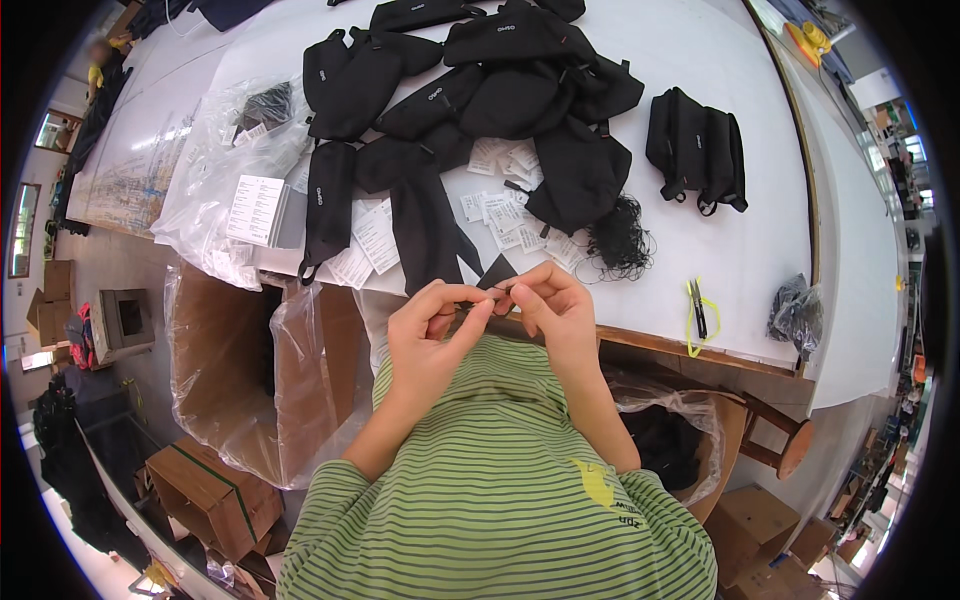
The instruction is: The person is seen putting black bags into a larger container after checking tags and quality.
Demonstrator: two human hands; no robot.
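Close to my body at the table's near edge, my left hand (437,320) and my right hand (555,308) meet fingertip to fingertip. Each pinches thumb against forefinger on something small and dark, too tiny to name. Just beyond the fingers lie a pointed black fabric piece (497,270) and a long black strip of fabric (428,235). Several white printed tags (505,215) are scattered past my hands, with larger tags (375,237) to their left. A tangled bundle of thin black cords (622,240) rests beyond my right hand.
Black pouches (520,100) are heaped across the white table (690,255); others (698,150) stand grouped at right. Black-handled snips (698,308) with a yellow-green loop lie near the front edge. At left are a tag stack (262,210), clear plastic (190,190) and a lined carton (225,370).
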